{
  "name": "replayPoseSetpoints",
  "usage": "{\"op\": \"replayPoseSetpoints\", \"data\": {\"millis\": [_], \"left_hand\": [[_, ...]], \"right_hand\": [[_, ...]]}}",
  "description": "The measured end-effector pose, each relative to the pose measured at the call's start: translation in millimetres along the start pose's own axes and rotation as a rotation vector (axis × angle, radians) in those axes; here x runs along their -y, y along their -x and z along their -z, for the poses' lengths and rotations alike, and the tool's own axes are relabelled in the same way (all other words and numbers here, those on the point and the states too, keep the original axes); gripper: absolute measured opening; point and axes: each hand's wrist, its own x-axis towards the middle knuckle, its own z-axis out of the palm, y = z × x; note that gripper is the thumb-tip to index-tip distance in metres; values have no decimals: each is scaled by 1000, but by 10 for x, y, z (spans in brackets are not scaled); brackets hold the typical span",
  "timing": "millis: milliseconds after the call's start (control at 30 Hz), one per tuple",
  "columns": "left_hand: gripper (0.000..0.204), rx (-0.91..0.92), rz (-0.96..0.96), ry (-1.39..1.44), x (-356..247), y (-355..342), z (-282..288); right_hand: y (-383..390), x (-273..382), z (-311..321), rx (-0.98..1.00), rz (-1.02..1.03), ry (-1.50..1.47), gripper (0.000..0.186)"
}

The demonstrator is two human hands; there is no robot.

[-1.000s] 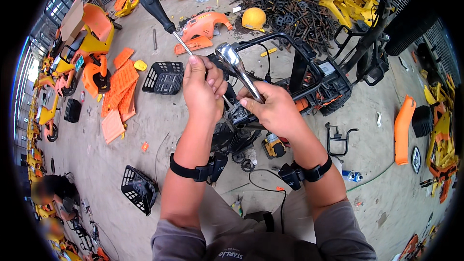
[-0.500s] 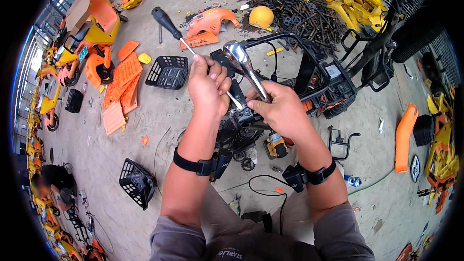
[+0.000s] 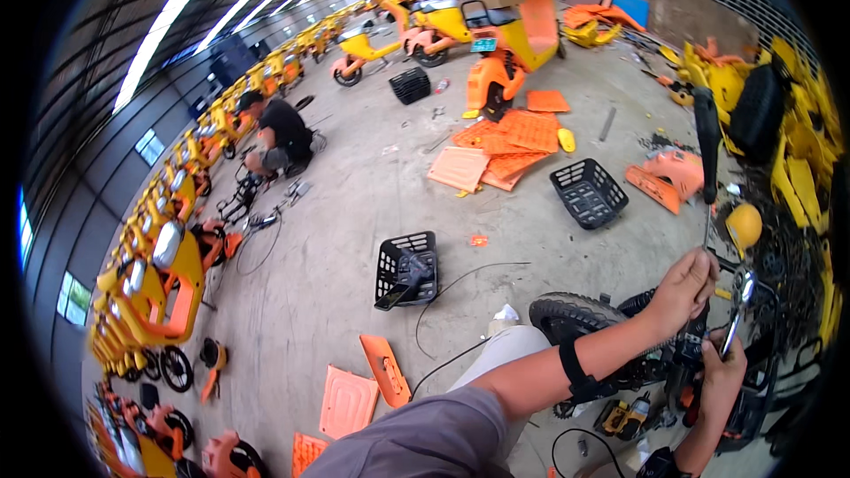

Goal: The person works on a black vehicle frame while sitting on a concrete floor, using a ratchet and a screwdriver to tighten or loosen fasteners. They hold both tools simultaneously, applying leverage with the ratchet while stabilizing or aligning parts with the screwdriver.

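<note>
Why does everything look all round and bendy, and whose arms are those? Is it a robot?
No robot here! Those are a person's own bare arms. The pictures come from a camera worn on that person's head, with a very wide lens that bends straight edges. The left hand grips a screwdriver, its dark handle pointing up. The right hand holds a shiny metal wrench. Near the hands is a dark wheel. On the grey floor lie orange panels and black baskets. Farther off, another person is crouching.

Gray floor (image 3: pixel 336 274): black baskets (image 3: pixel 595 199), orange panels (image 3: pixel 513 134).
</note>
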Motion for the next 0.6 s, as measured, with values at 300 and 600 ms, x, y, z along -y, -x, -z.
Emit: {"op": "replayPoseSetpoints", "data": {"millis": [300, 600], "left_hand": [[32, -37, -200, -49, -171, -2, 108], [32, -128, -157, 145, -222, -1, 225]], "right_hand": [[-86, -134, -25, -18, 86, 70, 12], [32, -20, -123, -22, 25, 86, 11]]}}
